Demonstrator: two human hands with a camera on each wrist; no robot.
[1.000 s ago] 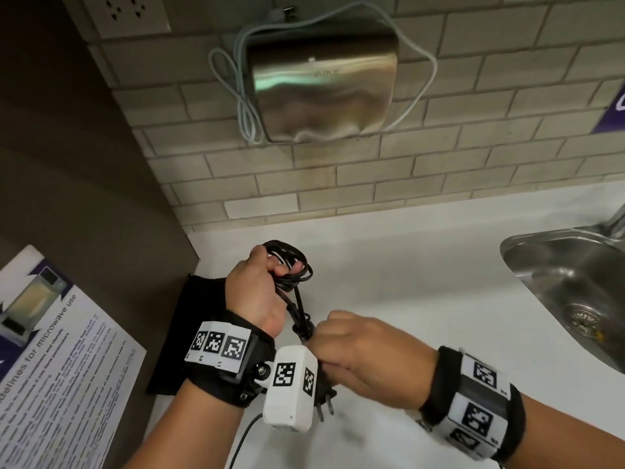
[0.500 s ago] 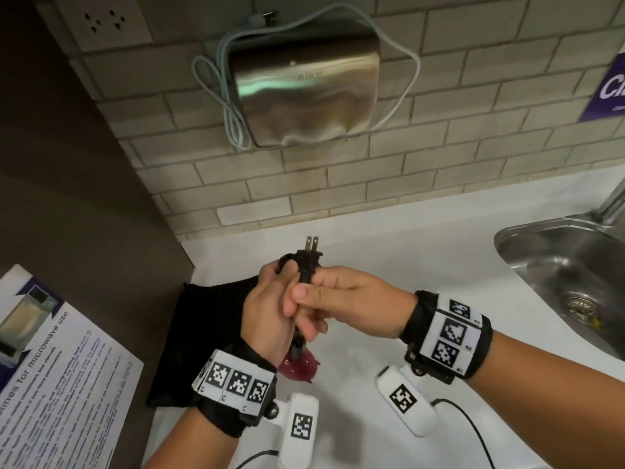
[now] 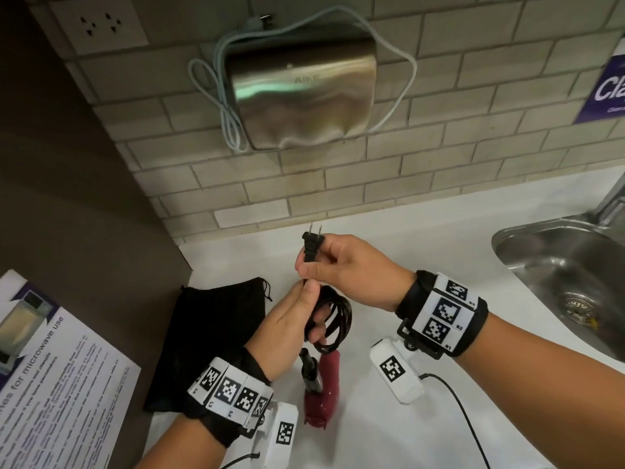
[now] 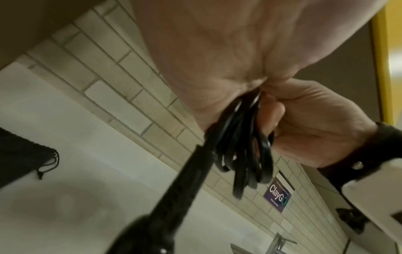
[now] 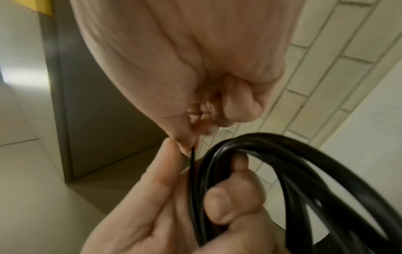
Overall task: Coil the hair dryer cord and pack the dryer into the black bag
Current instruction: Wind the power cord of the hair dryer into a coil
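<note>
My left hand (image 3: 297, 313) grips the coiled black cord (image 3: 333, 319) above the white counter, fingers curled through the loops (image 5: 250, 163). From the coil hangs the dark red hair dryer (image 3: 321, 390), its black cord boot (image 3: 309, 367) beside it and its lower end close to the counter. My right hand (image 3: 324, 262) pinches the cord just below the black plug (image 3: 311, 247), whose prongs point up. The black drawstring bag (image 3: 216, 330) lies flat on the counter left of my left hand. In the left wrist view the coil (image 4: 245, 151) hangs under my palm.
A steel sink (image 3: 575, 272) is set into the counter at right. A metal hand dryer (image 3: 301, 96) with a pale cable hangs on the brick wall, a wall socket (image 3: 98, 25) at top left. A printed microwave notice (image 3: 50, 377) lies at left.
One second ago both hands were low with the plug hanging under them. The right hand has since brought the plug up above the coil, and the left hand has lowered, showing the red dryer.
</note>
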